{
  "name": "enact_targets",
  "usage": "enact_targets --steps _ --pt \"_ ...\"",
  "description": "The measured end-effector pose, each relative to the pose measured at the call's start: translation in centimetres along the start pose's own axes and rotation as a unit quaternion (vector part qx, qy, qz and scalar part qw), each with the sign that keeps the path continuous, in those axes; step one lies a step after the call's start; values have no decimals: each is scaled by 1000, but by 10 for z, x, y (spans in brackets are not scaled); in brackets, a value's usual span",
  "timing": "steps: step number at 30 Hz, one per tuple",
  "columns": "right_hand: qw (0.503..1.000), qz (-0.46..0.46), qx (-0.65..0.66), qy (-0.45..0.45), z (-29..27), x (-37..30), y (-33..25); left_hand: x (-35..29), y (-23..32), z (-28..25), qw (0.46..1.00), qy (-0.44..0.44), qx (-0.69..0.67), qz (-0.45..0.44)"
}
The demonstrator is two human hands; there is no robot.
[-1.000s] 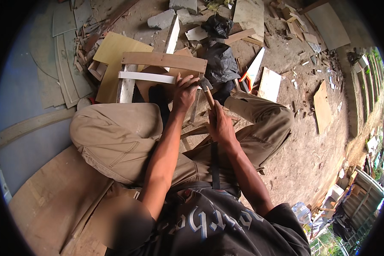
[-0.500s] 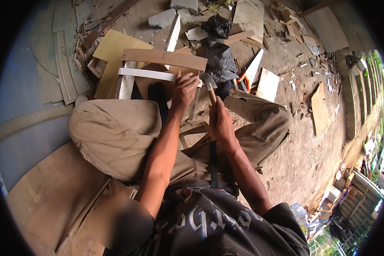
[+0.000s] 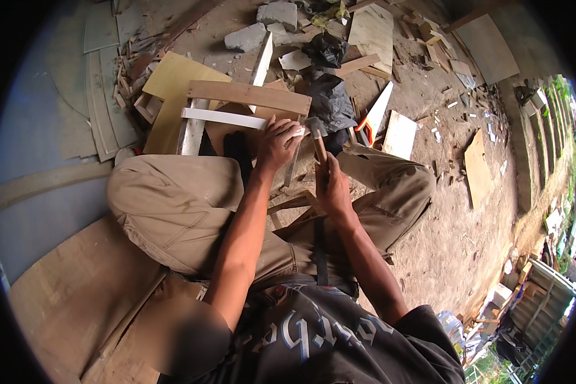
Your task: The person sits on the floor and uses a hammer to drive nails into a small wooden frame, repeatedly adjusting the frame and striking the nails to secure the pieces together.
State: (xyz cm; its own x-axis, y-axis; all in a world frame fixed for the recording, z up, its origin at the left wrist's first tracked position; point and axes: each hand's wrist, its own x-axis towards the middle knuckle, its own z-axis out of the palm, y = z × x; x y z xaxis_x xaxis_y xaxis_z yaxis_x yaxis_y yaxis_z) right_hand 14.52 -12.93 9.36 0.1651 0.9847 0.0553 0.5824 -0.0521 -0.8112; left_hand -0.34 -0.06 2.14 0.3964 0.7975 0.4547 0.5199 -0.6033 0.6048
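Observation:
My right hand (image 3: 333, 189) is wrapped around the wooden handle of a hammer (image 3: 319, 148). Its metal head sits beside the right end of a white strip (image 3: 224, 118). My left hand (image 3: 279, 143) has its fingers curled over that same end, pressing on the strip; whether a nail is between the fingertips is too small to see. The strip lies across a small wooden frame (image 3: 249, 95) standing between my legs. The frame has a curved brown top rail and a whitish left upright (image 3: 192, 131).
An orange-handled saw (image 3: 376, 110) lies right of a black plastic bag (image 3: 331, 102). Yellowish boards (image 3: 176, 80) lie left behind the frame. Concrete blocks (image 3: 245, 37) are farther off. Wood scraps and a loose board (image 3: 475, 168) litter the dirt floor on the right.
The view has shifted slightly. My right hand and the hammer have moved a little, with the hammer's head still near the strip's end. My left hand keeps its place on the strip.

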Motion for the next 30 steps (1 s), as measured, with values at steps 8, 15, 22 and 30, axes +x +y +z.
enact_targets --steps 8,15,22,30 --pt "995 87 10 38 -1 7 -5 0 -12 -5 998 -45 -7 35" --pt "993 81 38 76 -6 4 -6 19 -30 -14 984 -174 22 13" --pt "985 163 45 21 -6 1 -14 51 -37 -27 962 -270 -53 0" --pt "979 203 34 3 -4 -4 -20 48 -45 -11 980 -188 -2 -60"
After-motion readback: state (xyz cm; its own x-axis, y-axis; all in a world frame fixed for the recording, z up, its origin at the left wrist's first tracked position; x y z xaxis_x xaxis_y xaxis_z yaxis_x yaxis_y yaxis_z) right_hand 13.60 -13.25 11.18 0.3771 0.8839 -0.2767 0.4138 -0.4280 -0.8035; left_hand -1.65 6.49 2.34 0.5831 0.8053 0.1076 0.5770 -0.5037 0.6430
